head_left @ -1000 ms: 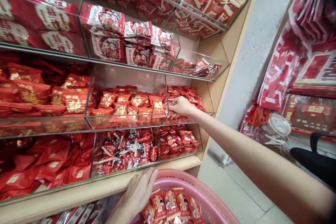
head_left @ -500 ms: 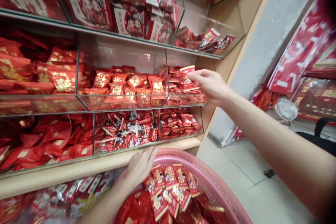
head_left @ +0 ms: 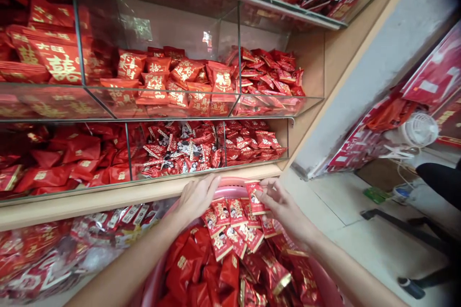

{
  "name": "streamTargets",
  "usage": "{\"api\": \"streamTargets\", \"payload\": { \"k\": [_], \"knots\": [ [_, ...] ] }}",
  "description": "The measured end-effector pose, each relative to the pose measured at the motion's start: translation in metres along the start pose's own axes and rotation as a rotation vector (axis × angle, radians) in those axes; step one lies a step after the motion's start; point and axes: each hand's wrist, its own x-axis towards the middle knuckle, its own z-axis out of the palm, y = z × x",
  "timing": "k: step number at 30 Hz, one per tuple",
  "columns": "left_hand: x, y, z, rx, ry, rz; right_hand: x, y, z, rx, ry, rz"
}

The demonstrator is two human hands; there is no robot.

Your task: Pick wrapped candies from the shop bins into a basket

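A: What is in the right hand (head_left: 284,206)?
B: A small red packet (head_left: 254,196) with a cartoon figure and a pale top edge, pinched between thumb and fingers just above the far rim of the pink basket (head_left: 230,193).
A: And the left hand (head_left: 196,196)?
B: Fingers spread flat, resting on that same rim, holding nothing.
A: What lies in the basket?
B: Red packets in rows near the hands, bigger glossy red bags nearer the camera. Its near part is cut off by the frame.
A: Beyond the basket?
B: A wooden shelf (head_left: 144,192), then clear bins (head_left: 201,105) of red sweets; their print is too small to read. Right of the basket, a tiled floor (head_left: 345,220) and a small white fan (head_left: 418,130).
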Motion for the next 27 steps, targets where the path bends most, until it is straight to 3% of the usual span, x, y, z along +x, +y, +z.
{"api": "streamTargets", "payload": {
  "k": [5,14,27],
  "knots": [
    [-0.001,0.001,0.000,0.003,0.005,0.010,-0.001,0.003,0.011,-0.078,-0.109,0.022],
    [-0.002,0.000,0.000,-0.021,0.013,0.033,-0.009,0.016,0.017,-0.245,-0.118,-0.005],
    [-0.002,-0.003,0.005,0.035,0.059,0.065,-0.012,0.032,0.026,-0.216,-0.217,0.016]
  ]
}}
